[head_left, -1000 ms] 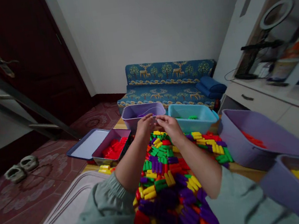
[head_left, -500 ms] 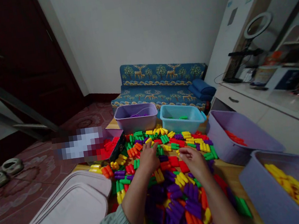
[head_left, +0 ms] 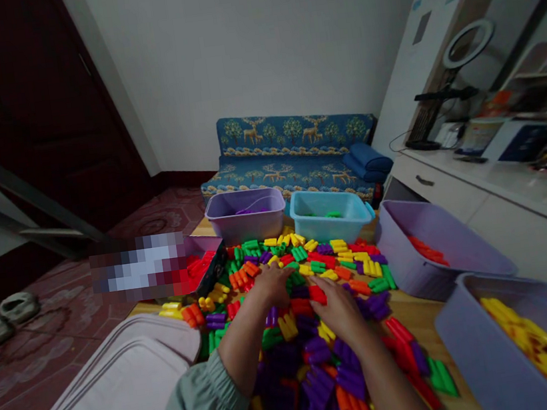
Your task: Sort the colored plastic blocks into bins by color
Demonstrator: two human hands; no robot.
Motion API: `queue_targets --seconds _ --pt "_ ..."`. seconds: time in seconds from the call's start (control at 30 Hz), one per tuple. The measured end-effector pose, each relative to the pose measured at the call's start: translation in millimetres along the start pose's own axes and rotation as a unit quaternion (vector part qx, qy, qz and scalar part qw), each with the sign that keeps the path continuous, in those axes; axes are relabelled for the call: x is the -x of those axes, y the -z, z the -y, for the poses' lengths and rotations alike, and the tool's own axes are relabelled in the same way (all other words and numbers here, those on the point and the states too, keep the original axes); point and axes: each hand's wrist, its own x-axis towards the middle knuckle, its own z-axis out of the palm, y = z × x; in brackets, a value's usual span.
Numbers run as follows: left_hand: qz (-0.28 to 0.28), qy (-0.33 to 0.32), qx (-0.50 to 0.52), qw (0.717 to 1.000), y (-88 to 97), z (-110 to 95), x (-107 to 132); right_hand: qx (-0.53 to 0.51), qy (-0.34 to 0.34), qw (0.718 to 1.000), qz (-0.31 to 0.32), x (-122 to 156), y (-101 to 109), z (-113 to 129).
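A wide heap of plastic building blocks, tube-shaped pieces in red, orange, yellow, green and purple, covers the wooden table. Over the middle of the heap is my left hand, fingers stretched and apart beside green blocks. To its right, my right hand reaches low with fingers extended, its thumb and fingertips at a red block. Neither hand shows a block lifted off the heap. Part of the pile is hidden beneath my forearms.
A purple bin and a light blue bin stand behind the heap. At the right are a purple bin with red blocks and another with yellow blocks. An open box and pale lids lie at the left.
My right hand has moved left, closer to my left hand, and its fingers have gone from a pinch to stretched out. My left hand has stayed nearly in place.
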Motion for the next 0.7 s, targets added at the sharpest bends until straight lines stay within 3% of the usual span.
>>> queue_targets --seconds 0.27,0.7 --pt "0.058 -0.002 -0.033 0.998 4.4 -3 -3 0.056 -0.008 0.998 0.026 3 5 8" --pt "0.015 0.017 0.016 1.000 16.3 -8 5 0.054 -0.037 0.998 0.004 5 8 7"
